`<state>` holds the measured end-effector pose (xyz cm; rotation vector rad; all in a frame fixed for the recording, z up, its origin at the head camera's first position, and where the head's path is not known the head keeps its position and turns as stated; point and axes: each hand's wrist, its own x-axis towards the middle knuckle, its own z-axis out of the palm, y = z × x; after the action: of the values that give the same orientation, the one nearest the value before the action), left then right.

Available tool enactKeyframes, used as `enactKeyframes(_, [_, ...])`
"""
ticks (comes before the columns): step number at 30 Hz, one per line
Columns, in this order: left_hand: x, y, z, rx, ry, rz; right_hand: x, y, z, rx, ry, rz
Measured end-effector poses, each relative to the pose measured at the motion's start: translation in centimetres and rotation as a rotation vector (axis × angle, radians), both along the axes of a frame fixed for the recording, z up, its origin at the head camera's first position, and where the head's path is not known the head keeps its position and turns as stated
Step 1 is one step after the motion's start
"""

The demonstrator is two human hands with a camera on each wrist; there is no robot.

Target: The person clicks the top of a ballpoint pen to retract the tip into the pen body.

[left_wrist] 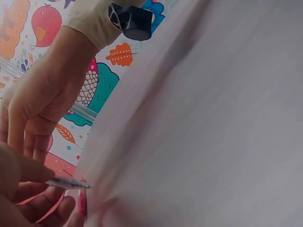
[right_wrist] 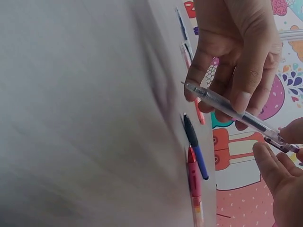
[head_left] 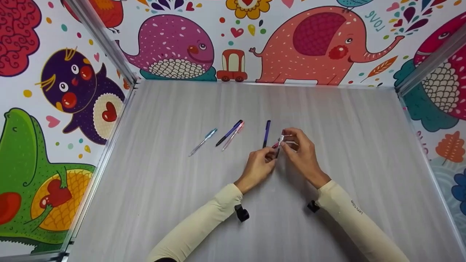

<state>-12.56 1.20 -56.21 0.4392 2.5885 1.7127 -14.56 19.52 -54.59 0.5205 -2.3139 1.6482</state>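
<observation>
In front of the person, my left hand [head_left: 257, 165] and right hand [head_left: 301, 154] hold a clear-barrelled ballpoint pen [right_wrist: 255, 124] between them. The left thumb and fingers pinch its barrel, as the right wrist view shows. At its other end, by the dark clip, are the right thumb and fingertips. The bare metal tip of this pen [left_wrist: 78, 183] points out past the left hand in the left wrist view. Behind the hands a pink pen [right_wrist: 195, 178] lies on the table, partly hidden in the head view. Beside it lies a blue pen [head_left: 267, 133] with a black grip.
Farther left on the grey table [head_left: 164, 203] lie a clear pen with light-blue parts [head_left: 202, 142], a dark blue pen [head_left: 227, 134] and a pinkish-red clear pen [head_left: 233, 136], the last two side by side. Walls with cartoon pictures [head_left: 174, 43] and metal posts [head_left: 102, 40] enclose the table.
</observation>
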Motion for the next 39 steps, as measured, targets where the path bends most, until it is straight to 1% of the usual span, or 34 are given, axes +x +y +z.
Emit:
enactKeyframes(3, [0.1,-0.1,0.4,0.017,-0.036,-0.005,0.1,-0.1,0.3,0.009,0.008,0.018])
enactKeyframes(7, [0.2,-0.4,0.4,0.031,-0.064,-0.025,0.1,-0.2,0.4,0.014,0.017,0.035])
enactKeyframes(14, [0.5,-0.6,0.6,0.067,-0.085,-0.037,0.2,-0.3,0.8,0.030,0.034,0.051])
enactKeyframes(23, [0.9,-0.8,0.4,0.102,-0.116,-0.067,0.7,-0.3,1.1,0.036,0.049,0.075])
enactKeyframes(30, [1.1,-0.9,0.3,0.148,-0.157,-0.093,1.0,-0.3,1.4,0.052,0.020,0.076])
enactKeyframes(36, [1.5,-1.0,0.2,0.180,-0.179,-0.099,1.2,-0.4,1.6,0.051,0.023,0.080])
enactKeyframes(39, [1.6,-1.1,0.2,0.211,-0.195,-0.103,1.4,-0.4,1.6,0.048,0.033,0.085])
